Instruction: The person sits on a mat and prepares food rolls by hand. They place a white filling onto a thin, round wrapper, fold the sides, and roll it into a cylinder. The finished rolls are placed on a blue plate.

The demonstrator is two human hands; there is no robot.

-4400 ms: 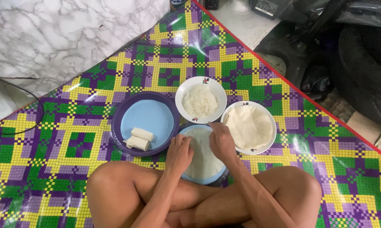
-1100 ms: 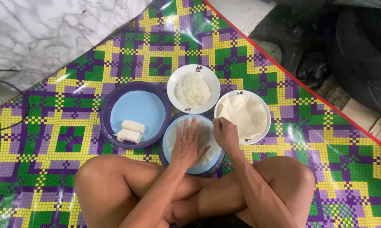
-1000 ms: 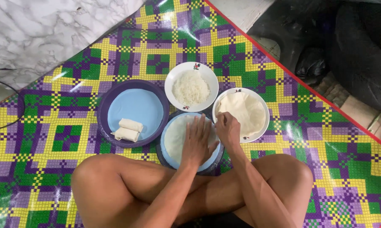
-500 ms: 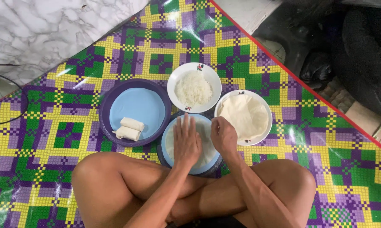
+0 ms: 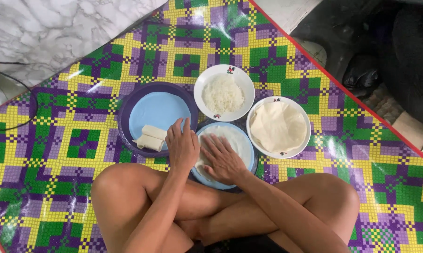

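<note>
1. Head view: left hand (image 5: 182,146) and right hand (image 5: 224,160) both lie flat, fingers spread, grasping nothing, pressing a thin white wrapper (image 5: 230,140) on the light blue plate (image 5: 250,159) near the mat's (image 5: 57,154) near edge.
2. Finished rolls (image 5: 149,138) sit on the purple plate (image 5: 127,107); rice noodles (image 5: 223,93) and spare wrappers (image 5: 277,126) are in the bowls farther out.
3. Risk: the soft sheet may tear or stick to the palms if pressed hard.

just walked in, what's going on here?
A person sits cross-legged on a checkered mat. Left hand and right hand both press flat on a thin white wrapper on a blue plate. Nearby: a bowl of rice, a bowl of wrappers and two finished rolls on a purple plate.
</note>
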